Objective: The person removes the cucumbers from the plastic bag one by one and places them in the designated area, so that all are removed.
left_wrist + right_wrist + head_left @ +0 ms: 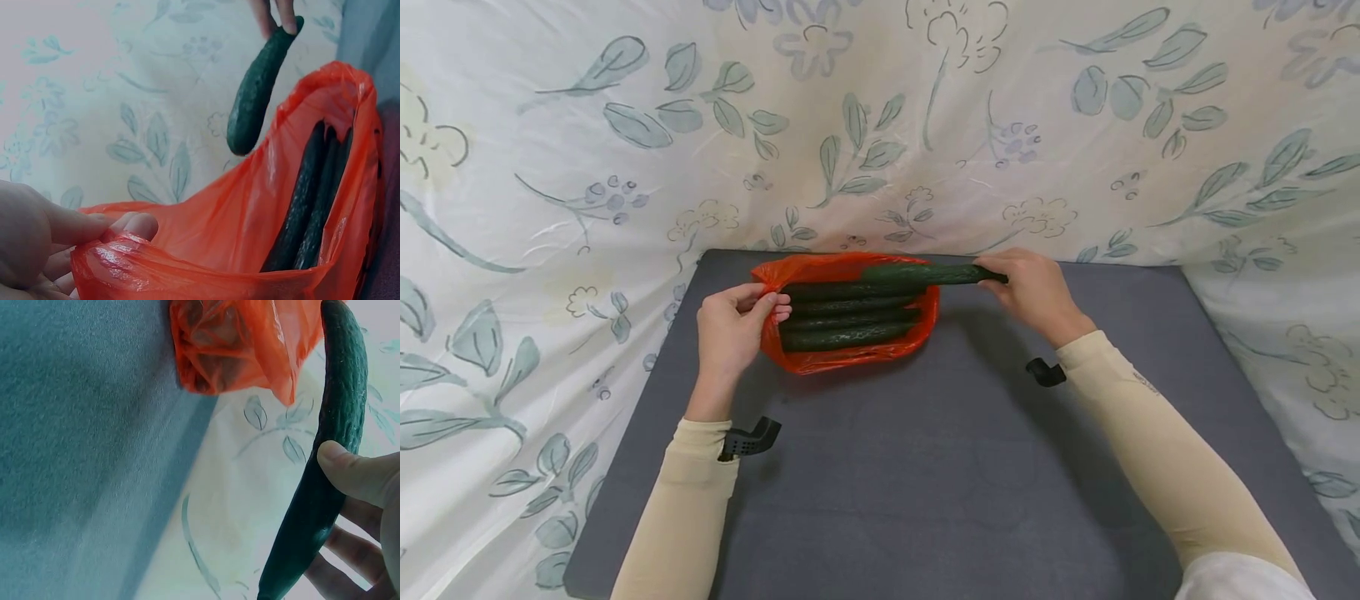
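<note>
An orange plastic bag lies on the grey mat with three dark green cucumbers side by side inside it. My left hand pinches the bag's left rim and holds the mouth wide. My right hand grips a fourth cucumber by its right end, level over the bag's far edge, its tip above the opening.
A floral cloth hangs behind and drapes both sides of the mat. The near half of the mat is bare grey surface. Black wrist mounts show by both sleeves.
</note>
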`<act>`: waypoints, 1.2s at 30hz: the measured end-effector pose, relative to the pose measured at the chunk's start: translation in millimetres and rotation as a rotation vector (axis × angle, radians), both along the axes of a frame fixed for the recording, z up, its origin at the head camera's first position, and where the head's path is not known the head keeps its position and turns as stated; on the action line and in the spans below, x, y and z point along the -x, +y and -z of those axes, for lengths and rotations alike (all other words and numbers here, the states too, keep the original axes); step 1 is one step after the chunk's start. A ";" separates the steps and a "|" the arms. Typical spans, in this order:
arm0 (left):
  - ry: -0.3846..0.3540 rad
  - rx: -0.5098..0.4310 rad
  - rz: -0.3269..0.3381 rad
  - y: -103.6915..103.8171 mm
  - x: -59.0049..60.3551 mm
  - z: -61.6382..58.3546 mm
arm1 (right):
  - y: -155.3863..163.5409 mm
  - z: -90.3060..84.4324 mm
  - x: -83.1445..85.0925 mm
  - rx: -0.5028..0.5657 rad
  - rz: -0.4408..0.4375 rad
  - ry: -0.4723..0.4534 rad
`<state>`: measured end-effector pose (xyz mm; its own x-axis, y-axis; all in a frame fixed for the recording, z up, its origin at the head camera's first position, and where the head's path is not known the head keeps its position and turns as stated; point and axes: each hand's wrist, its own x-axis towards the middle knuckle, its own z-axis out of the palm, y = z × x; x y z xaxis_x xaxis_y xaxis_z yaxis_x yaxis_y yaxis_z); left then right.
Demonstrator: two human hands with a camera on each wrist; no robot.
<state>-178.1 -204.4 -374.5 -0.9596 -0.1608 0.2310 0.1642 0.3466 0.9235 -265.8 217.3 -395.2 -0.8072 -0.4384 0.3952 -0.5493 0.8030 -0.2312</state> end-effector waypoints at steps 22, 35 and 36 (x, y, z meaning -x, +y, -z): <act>0.000 0.087 -0.043 -3.8 1.5 -1.6 | 47.1 -2.5 -2.8 0.025 0.049 -0.032; -0.002 0.026 -0.018 -2.4 1.3 -1.0 | 77.1 -1.4 -3.3 -0.006 0.096 -0.039; -0.001 0.032 -0.024 -2.5 1.4 -0.7 | 78.9 -1.5 -3.2 -0.008 0.097 -0.037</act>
